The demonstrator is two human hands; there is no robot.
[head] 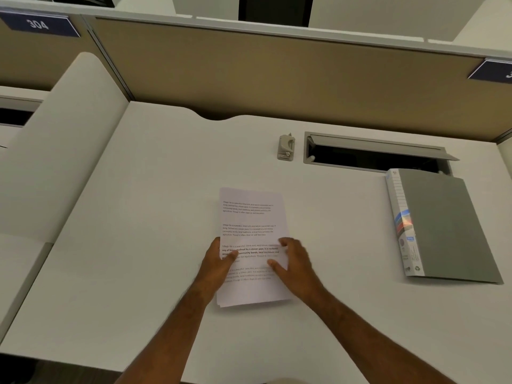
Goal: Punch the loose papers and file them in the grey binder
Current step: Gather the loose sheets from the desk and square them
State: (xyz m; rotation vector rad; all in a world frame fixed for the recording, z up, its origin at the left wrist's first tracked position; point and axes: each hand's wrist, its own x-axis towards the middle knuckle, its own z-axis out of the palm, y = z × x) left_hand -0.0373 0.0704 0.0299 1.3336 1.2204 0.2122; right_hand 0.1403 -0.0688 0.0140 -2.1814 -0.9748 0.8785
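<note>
Two hands meet the loose papers [250, 217], a stack lying in the middle of the bench [138, 217]. The left hand [217, 261] pinches its left edge, thumb on top, and the right hand [296, 261] rests on its right side, fingers spread. Well apart to the right lies the closed grey binder [448, 228]; the punch [286, 148] stands farther back, beside an open cable hatch [374, 145].

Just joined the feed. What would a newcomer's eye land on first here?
The stack of printed papers in the middle, with the left hand at its left edge, thumb on top, and the right hand spread on its right side. Next, the closed grey binder lying at the right, and the hole punch behind the papers.
</note>
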